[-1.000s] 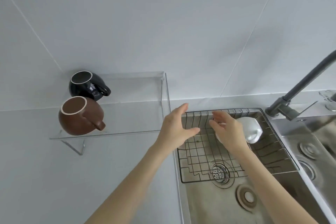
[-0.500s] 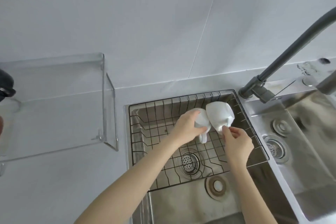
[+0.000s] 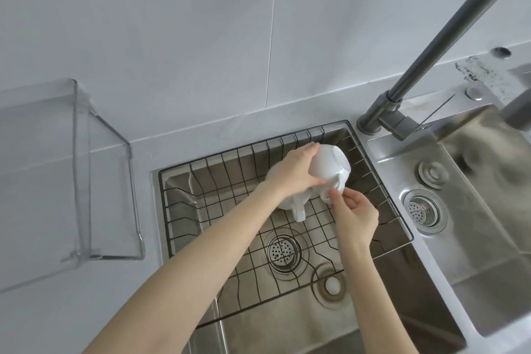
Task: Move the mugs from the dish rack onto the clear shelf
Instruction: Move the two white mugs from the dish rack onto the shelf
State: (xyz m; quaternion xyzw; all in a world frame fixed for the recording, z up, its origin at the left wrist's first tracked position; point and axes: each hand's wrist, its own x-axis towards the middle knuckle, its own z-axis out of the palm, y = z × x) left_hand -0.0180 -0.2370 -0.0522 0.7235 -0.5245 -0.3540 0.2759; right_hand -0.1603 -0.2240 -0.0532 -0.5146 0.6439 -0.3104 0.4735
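Two white mugs lie upside down, side by side, at the back of the black wire dish rack [image 3: 184, 181] set in the left sink. My left hand [image 3: 290, 174] lies over the left white mug [image 3: 287, 204] and grips its body, fingertips against the other mug. The left mug's handle points toward me. My right hand [image 3: 356, 215] pinches the handle of the right white mug [image 3: 330, 165], which tilts up off the wires. The clear shelf [image 3: 77, 169] stands on the counter to the left; only its bare right end shows.
A grey faucet [image 3: 431, 60] rises at the back right, its spout arching overhead. A second steel basin with a drain [image 3: 425, 211] lies to the right. Below the rack are the sink's strainer [image 3: 283, 250] and a round plug [image 3: 332, 284]. White counter separates sink and shelf.
The view swung right, so the black and brown mugs on the shelf left the frame. Both hands closed on the two white mugs, and the right mug has tipped upward.
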